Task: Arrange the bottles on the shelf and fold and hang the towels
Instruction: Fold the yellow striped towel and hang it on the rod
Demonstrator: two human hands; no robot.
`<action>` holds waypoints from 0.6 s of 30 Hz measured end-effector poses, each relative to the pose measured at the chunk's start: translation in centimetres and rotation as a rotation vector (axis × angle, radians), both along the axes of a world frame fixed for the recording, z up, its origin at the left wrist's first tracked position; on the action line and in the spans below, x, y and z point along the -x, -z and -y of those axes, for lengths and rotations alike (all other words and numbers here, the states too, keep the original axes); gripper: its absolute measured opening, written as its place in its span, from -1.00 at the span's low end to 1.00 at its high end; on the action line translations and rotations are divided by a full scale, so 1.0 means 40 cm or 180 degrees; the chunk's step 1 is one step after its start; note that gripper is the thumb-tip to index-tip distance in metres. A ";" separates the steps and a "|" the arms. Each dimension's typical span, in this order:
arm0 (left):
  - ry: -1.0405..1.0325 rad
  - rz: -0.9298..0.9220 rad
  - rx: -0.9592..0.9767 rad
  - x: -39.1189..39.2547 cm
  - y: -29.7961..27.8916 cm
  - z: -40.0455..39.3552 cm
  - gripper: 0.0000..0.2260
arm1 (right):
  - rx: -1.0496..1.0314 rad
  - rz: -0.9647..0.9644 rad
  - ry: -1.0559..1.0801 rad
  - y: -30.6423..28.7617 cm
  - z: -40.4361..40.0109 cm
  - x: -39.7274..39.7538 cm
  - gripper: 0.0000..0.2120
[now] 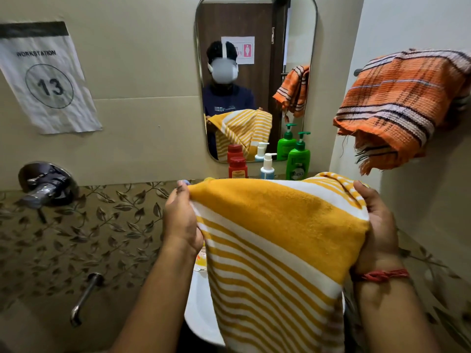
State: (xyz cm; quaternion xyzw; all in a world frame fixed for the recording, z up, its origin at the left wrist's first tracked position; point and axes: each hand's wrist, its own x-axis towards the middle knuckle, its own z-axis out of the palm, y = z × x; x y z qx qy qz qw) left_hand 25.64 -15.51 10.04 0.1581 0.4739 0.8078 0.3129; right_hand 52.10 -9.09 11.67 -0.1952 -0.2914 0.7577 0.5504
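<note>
Towel (pixel 277 225) spans both hands mid-frame, left hand (pixel 182 220) and right hand (pixel 377 225) gripping opposite edges; rail, probably upper right, nearer my right.

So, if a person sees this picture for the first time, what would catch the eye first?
First the yellow and white striped towel, spread across the lower middle, the left hand and right hand gripping its top edge. Next the orange striped towel hanging at the upper right. Then the mirror at the top middle, with bottles standing below it.

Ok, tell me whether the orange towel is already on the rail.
Yes, the orange towel is draped over the wall rail, bunched rather than neatly folded.
</note>
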 end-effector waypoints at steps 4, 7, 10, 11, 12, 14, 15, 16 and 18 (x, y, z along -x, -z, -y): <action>-0.0169 -0.0037 0.0041 0.021 -0.008 0.014 -0.67 | -0.0035 -0.0039 0.0014 -0.011 -0.005 -0.015 -0.64; 0.0925 0.0389 -0.0177 0.020 -0.014 0.025 -0.52 | -0.0052 -0.0048 0.0129 -0.019 -0.011 -0.021 -0.64; 0.2083 0.0795 -0.0614 0.002 -0.012 0.046 -0.79 | -0.0186 -0.0160 0.0204 -0.034 -0.017 -0.021 -0.53; 0.2318 0.0883 -0.0907 -0.005 -0.009 0.053 -0.80 | -0.0247 -0.0179 0.0179 -0.042 -0.016 -0.021 -0.48; 0.2349 0.0915 -0.1156 0.003 0.012 0.051 -0.73 | -0.0302 -0.0189 0.0163 -0.047 -0.018 -0.023 -0.46; 0.2082 0.0759 -0.1403 0.034 0.061 0.038 -0.59 | -0.0370 -0.0187 0.0160 -0.059 -0.016 -0.027 -0.46; 0.2003 0.0638 -0.1424 0.050 0.083 0.029 -0.53 | -0.0402 -0.0179 0.0144 -0.064 -0.017 -0.032 -0.47; 0.2164 0.0592 -0.1404 0.053 0.102 0.023 -0.49 | -0.0421 -0.0194 0.0129 -0.067 -0.022 -0.035 -0.49; 0.2673 0.0084 -0.1378 0.014 0.123 0.030 -0.39 | -0.0446 -0.0257 0.0124 -0.072 -0.025 -0.038 -0.57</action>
